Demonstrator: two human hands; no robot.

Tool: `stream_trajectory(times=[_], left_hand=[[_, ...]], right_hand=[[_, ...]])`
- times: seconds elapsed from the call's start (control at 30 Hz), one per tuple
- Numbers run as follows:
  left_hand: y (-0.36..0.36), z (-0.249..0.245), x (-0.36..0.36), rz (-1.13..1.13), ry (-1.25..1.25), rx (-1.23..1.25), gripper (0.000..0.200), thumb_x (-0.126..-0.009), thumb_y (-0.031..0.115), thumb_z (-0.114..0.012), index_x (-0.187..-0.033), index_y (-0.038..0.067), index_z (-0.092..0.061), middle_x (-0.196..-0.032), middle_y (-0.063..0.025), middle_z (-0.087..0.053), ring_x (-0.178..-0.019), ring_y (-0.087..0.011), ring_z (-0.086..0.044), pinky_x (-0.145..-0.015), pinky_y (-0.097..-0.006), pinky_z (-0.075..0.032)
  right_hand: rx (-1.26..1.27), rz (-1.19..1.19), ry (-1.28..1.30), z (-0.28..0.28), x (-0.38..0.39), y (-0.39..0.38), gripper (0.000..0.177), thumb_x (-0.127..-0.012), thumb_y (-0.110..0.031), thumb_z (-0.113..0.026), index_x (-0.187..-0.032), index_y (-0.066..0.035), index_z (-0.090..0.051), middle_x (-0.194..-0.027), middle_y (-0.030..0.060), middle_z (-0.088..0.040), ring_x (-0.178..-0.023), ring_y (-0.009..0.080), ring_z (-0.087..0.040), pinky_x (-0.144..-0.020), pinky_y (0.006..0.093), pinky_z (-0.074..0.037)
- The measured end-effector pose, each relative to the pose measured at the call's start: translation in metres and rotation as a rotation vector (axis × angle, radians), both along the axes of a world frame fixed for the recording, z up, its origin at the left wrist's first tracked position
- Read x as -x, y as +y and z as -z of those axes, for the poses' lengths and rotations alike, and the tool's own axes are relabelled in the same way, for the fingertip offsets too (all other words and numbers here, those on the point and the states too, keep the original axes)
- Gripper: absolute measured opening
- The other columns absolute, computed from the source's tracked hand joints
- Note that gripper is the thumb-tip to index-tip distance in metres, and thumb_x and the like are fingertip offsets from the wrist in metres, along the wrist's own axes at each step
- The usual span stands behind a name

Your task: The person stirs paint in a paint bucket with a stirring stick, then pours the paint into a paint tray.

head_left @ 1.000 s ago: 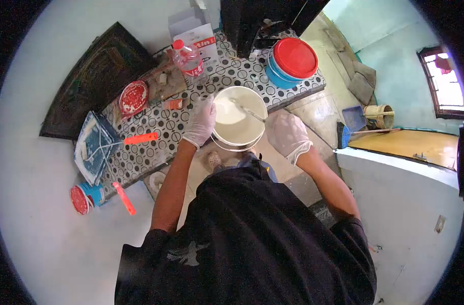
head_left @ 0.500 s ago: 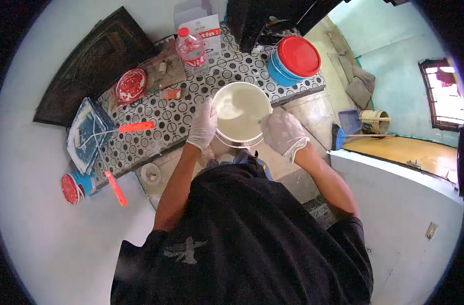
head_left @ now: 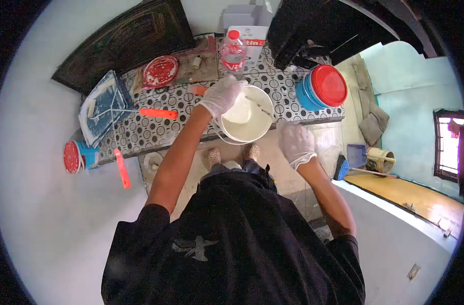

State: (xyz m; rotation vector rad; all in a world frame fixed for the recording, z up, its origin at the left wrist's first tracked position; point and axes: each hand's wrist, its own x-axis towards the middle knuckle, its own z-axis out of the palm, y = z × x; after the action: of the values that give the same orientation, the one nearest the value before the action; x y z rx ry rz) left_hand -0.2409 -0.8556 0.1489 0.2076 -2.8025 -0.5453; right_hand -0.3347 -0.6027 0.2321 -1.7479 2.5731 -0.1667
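Bucket (head_left: 238,137) at mat (head_left: 155,133) edge, stick (head_left: 260,105) inside. Left hand (head_left: 222,95) clamps its far rim; right hand (head_left: 296,142) free, fingers loosely spread (just beside it). Advice: hold rim firm, keep bucket level.

A home under repainting: paint buckets (head_left: 322,87), roller tray (head_left: 104,107), tiled floor (head_left: 323,140).

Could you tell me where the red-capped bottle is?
Head view: the bottle stands on the dotted counter, just beyond the white bucket and left hand.

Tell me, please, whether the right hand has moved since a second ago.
Yes: the right hand has left the rim of the white bucket, now apart to its right.
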Motion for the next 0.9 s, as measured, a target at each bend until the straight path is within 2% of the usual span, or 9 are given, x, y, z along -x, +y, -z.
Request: stream_trajectory(times=[0.17, 0.3, 0.33, 0.43, 0.5, 0.57, 0.7, 0.73, 0.9], left_hand=[[0.002, 0.007, 0.007, 0.014, -0.021, 0.095, 0.031, -0.084, 0.009, -0.056, -0.114, 0.006, -0.063, -0.086, -0.0165, -0.059, -0.082, -0.0324, -0.06, -0.073, -0.0431, -0.05], [0.001, 0.009, 0.018, 0.067, 0.012, 0.117, 0.035, -0.082, 0.009, -0.057, -0.116, 0.007, -0.062, -0.086, -0.0144, -0.058, -0.083, -0.0303, -0.059, -0.074, -0.0423, -0.05], [0.004, 0.003, 0.02, 0.082, -0.006, 0.121, 0.034, -0.082, 0.009, -0.057, -0.116, 0.009, -0.063, -0.086, -0.0142, -0.058, -0.083, -0.0301, -0.059, -0.075, -0.0417, -0.049], [0.006, 0.004, 0.031, 0.129, -0.018, 0.09, 0.033, -0.083, 0.01, -0.055, -0.115, 0.009, -0.064, -0.086, -0.0138, -0.058, -0.084, -0.0304, -0.059, -0.077, -0.0411, -0.049], [0.005, -0.005, 0.039, 0.17, -0.039, 0.055, 0.032, -0.084, 0.012, -0.055, -0.114, 0.009, -0.065, -0.088, -0.0136, -0.058, -0.085, -0.0309, -0.059, -0.078, -0.0411, -0.049], [0.003, -0.003, 0.047, 0.226, -0.067, 0.02, 0.031, -0.085, 0.013, -0.054, -0.114, 0.009, -0.065, -0.089, -0.0135, -0.059, -0.087, -0.0315, -0.059, -0.079, -0.0411, -0.048], [-0.006, 0.003, 0.063, 0.244, -0.063, -0.005, 0.028, -0.088, 0.016, -0.055, -0.114, 0.012, -0.066, -0.095, -0.0145, -0.06, -0.093, -0.0326, -0.06, -0.082, -0.0412, -0.048], [-0.005, -0.003, 0.064, 0.233, -0.087, -0.038, 0.027, -0.088, 0.017, -0.056, -0.113, 0.012, -0.066, -0.094, -0.0148, -0.06, -0.094, -0.0325, -0.06, -0.083, -0.0409, -0.048], [-0.01, 0.001, 0.075, 0.262, -0.064, -0.054, 0.024, -0.091, 0.022, -0.055, -0.108, 0.012, -0.069, -0.093, -0.0138, -0.062, -0.091, -0.0321, -0.06, -0.08, -0.0416, -0.049]], right_hand=[[-0.079, -0.057, -0.247, 0.002, -0.025, 0.006, 0.012, -0.081, -0.016, -0.055, -0.077, -0.008, -0.063, -0.07, 0.0134, -0.064, -0.068, 0.0335, -0.065, -0.06, 0.0437, -0.053], [0.019, 0.029, -0.143, 0.035, -0.015, 0.009, 0.015, -0.082, -0.018, -0.054, -0.081, -0.006, -0.064, -0.073, 0.0151, -0.062, -0.067, 0.0353, -0.062, -0.062, 0.0448, -0.052], [0.135, -0.187, 0.018, 0.064, -0.016, 0.018, 0.017, -0.081, -0.018, -0.055, -0.079, -0.005, -0.066, -0.073, 0.0162, -0.064, -0.069, 0.0352, -0.064, -0.064, 0.0453, -0.053], [-0.101, 0.035, -0.293, 0.027, -0.012, 0.003, 0.02, -0.08, -0.018, -0.055, -0.073, -0.004, -0.068, -0.074, 0.0177, -0.066, -0.071, 0.0353, -0.066, -0.067, 0.045, -0.053], [0.002, 0.161, -0.349, 0.047, -0.005, 0.008, 0.022, -0.078, -0.019, -0.056, -0.071, -0.002, -0.068, -0.075, 0.0196, -0.067, -0.071, 0.0355, -0.067, -0.069, 0.0446, -0.054], [-0.014, -0.081, -0.276, 0.055, -0.006, 0.012, 0.021, -0.078, -0.018, -0.056, -0.073, -0.002, -0.068, -0.075, 0.0196, -0.066, -0.071, 0.0357, -0.067, -0.069, 0.0448, -0.054], [0.064, 0.218, -0.377, 0.032, -0.007, 0.009, 0.02, -0.08, -0.017, -0.055, -0.074, -0.003, -0.069, -0.074, 0.0173, -0.067, -0.073, 0.0342, -0.067, -0.067, 0.0432, -0.054], [0.084, 0.229, -0.358, 0.068, -0.008, 0.014, 0.027, -0.085, -0.022, -0.053, -0.075, -0.001, -0.067, -0.075, 0.0224, -0.064, -0.076, 0.041, -0.063, -0.074, 0.0489, -0.05], [0.012, 0.34, -0.604, 0.028, -0.003, 0.017, 0.023, -0.082, -0.019, -0.055, -0.077, -0.001, -0.068, -0.075, 0.0221, -0.065, -0.077, 0.0384, -0.065, -0.071, 0.0467, -0.052]])
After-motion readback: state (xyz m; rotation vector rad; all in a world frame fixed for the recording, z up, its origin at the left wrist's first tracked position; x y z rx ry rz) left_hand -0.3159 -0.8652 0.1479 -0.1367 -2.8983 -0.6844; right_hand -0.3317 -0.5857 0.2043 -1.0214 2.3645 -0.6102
